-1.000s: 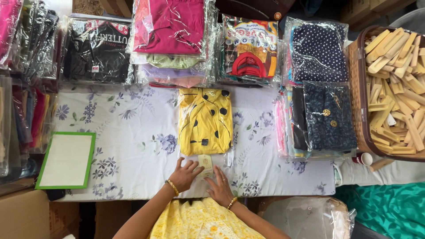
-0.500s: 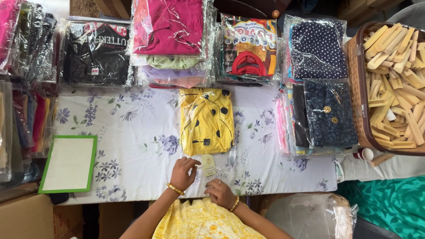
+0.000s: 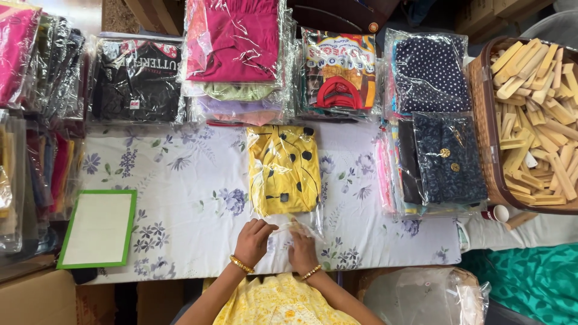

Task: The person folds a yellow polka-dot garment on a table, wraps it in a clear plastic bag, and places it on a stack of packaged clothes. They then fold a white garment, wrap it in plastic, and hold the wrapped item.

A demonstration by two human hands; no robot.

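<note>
Pinching the open flap of the clear bag (image 3: 288, 224) at lower centre, my left hand (image 3: 253, 241) and right hand (image 3: 302, 250) curl their fingers nearly closed on the plastic, holding it flat against the floral tablecloth (image 3: 180, 180). Inside, the yellow black-dotted garment (image 3: 283, 168) lies folded, mid-frame, its bagged end towards me.

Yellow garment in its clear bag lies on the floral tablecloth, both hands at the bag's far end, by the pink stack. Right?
Not quite. In the head view both hands, left and right, work the near open end of the yellow garment's bag, by the person's body. It does lie on the floral tablecloth.
</note>
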